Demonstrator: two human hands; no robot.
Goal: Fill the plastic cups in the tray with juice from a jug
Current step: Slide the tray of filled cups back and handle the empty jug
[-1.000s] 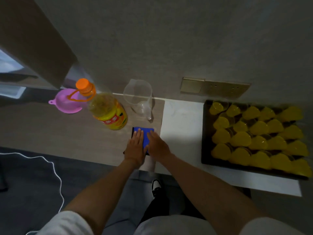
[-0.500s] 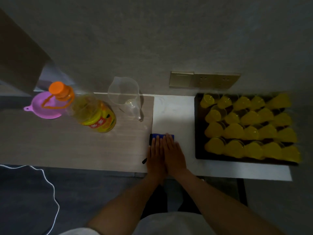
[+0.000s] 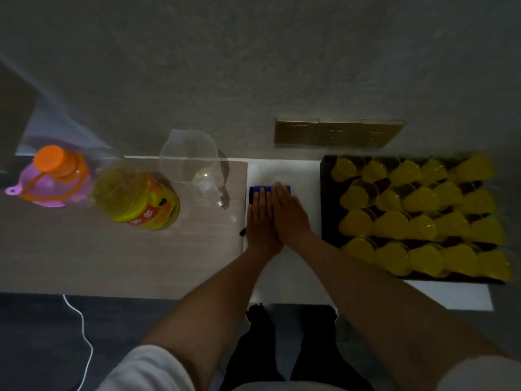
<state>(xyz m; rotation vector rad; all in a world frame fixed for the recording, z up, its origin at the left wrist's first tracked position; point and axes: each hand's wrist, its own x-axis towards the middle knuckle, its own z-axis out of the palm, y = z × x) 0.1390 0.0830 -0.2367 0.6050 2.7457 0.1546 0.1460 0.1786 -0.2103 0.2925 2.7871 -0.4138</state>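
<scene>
While your forearms reach forward over the near edge of the counter, your two hands lie flat side by side on a blue cloth (image 3: 270, 189), which serves as the landmark here. Your left hand (image 3: 261, 220) has its fingers straight and together, pressing down on the cloth's left part; your right hand (image 3: 290, 214) lies just beside it, touching it along the inner edge, fingers likewise straight and pressing on the cloth's right part. Neither hand curls round anything. Only a strip of the cloth shows beyond your fingertips, and it sits on the white surface (image 3: 284, 170).

To the right of the cloth, close by but apart from it, stands the dark tray (image 3: 328, 198), packed with rows of plastic cups (image 3: 394, 224) that all show yellow; whether each one is filled to the same level cannot be told in this dim light.

To the left of the cloth and slightly farther back, on the wood-toned counter (image 3: 112, 258), stands the clear jug (image 3: 189, 158), upright, with no visible liquid in it. Farther left of the cloth is the big bottle of yellow juice (image 3: 135, 198) with its orange cap (image 3: 50, 159), and behind that cap, a pink funnel (image 3: 36, 187).

Beyond the cloth, up on the wall, is a brass-coloured switch and socket plate (image 3: 338, 132). Nearest you, left of your left arm, a white cable (image 3: 81, 328) trails across the dark floor.
</scene>
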